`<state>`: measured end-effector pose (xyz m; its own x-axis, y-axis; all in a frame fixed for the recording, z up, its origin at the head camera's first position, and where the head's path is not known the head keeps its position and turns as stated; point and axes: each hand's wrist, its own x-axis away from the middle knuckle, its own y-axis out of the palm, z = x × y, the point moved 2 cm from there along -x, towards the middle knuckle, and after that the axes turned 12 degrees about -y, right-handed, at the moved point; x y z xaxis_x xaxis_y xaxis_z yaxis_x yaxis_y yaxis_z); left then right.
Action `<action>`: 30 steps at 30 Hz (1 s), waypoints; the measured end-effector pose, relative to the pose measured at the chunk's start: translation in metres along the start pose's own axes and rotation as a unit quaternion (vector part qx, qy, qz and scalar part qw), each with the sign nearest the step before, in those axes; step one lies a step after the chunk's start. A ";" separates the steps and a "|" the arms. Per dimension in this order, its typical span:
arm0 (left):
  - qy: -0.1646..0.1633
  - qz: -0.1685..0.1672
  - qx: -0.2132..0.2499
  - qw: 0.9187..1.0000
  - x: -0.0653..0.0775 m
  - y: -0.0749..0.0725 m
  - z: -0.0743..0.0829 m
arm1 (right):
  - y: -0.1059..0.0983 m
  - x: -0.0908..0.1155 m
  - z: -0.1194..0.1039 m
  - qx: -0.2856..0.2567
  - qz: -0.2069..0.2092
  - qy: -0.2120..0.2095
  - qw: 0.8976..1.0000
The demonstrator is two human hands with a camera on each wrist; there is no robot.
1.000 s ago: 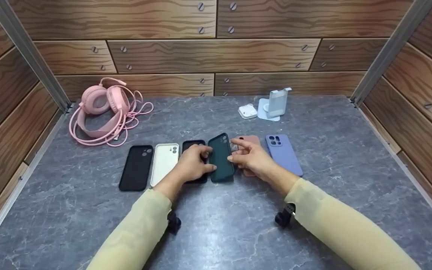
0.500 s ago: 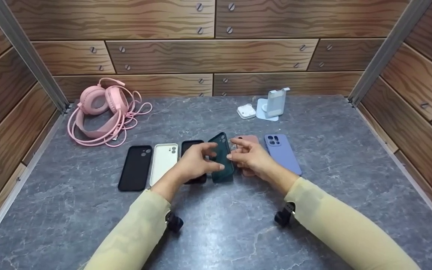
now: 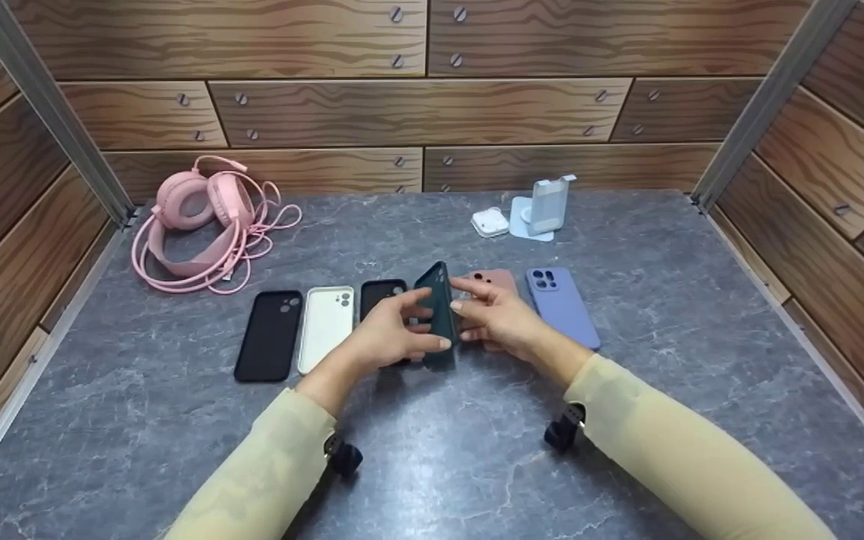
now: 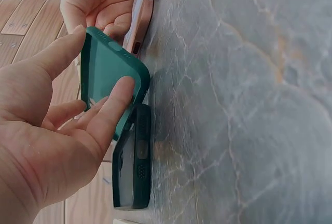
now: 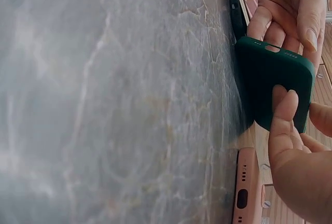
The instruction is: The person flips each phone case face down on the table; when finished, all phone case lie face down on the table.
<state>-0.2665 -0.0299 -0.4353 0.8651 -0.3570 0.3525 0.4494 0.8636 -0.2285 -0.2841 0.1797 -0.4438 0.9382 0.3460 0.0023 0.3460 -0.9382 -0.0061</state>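
A dark green phone case (image 3: pixel 442 311) stands tilted on its long edge in the middle of the row, its right side raised and its hollow side facing left. My right hand (image 3: pixel 503 319) holds its raised edge, fingertips against the back in the right wrist view. On the hollow side is my left hand (image 3: pixel 383 334), fingers loosely extended; its thumb is close to the raised edge in the left wrist view. Partly under my left hand lies a dark phone case (image 4: pixel 137 159). A pink phone case (image 5: pixel 248 187) lies beneath my right hand.
To the left lie a black phone case (image 3: pixel 268 337) and a white phone case (image 3: pixel 327 326). A purple phone case (image 3: pixel 567 307) is at the right. Farther back are pink headphones (image 3: pixel 199 217), a small white item (image 3: pixel 490 223) and a light blue stand (image 3: pixel 548 206).
The green case has tipped up, its right side rising and its hollow side turning left. My left hand has shifted slightly rightward over it; my right hand has stayed at its right edge.
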 end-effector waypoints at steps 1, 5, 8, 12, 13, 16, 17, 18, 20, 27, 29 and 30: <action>0.003 0.000 0.000 1.000 0.000 0.000 0.000 | 0.001 0.000 0.000 -0.002 -0.002 -0.003 1.000; 0.016 -0.002 0.003 1.000 0.001 0.001 -0.001 | 0.002 -0.001 -0.001 -0.003 -0.007 -0.003 1.000; 0.018 -0.002 0.017 1.000 0.001 0.001 -0.001 | 0.003 -0.002 -0.002 -0.003 -0.007 0.002 1.000; 0.013 0.002 0.035 0.999 0.002 0.000 0.000 | 0.006 -0.004 -0.003 0.000 -0.009 0.002 1.000; 0.012 0.004 0.037 0.999 0.002 0.000 0.000 | 0.006 -0.005 -0.004 0.002 -0.010 0.001 1.000; 0.013 0.005 0.041 0.999 0.002 0.000 0.001 | 0.007 -0.005 -0.004 0.001 -0.015 -0.003 1.000; 0.013 0.006 0.044 0.999 0.002 0.000 0.002 | 0.007 -0.005 -0.004 0.000 -0.015 -0.003 1.000; 0.012 0.006 0.046 0.999 0.002 0.000 0.002 | 0.008 -0.005 -0.004 0.000 -0.016 -0.004 1.000; 0.012 0.007 0.051 0.999 0.002 0.000 0.002 | 0.008 -0.004 -0.004 -0.002 -0.018 -0.006 1.000; 0.013 -0.002 0.072 0.997 0.005 0.002 0.003 | 0.007 -0.002 -0.003 -0.004 -0.024 -0.010 1.000; 0.015 -0.007 0.077 0.997 0.006 0.002 0.003 | 0.007 -0.002 -0.003 -0.001 -0.026 -0.011 1.000; 0.015 -0.009 0.078 0.997 0.006 0.003 0.003 | 0.007 -0.002 -0.003 0.000 -0.026 -0.011 1.000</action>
<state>-0.2609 -0.0285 -0.4306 0.8650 -0.3810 0.3266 0.4261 0.9014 -0.0770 -0.2837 0.1727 -0.4408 0.9186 0.3947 -0.0194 0.3946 -0.9188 -0.0068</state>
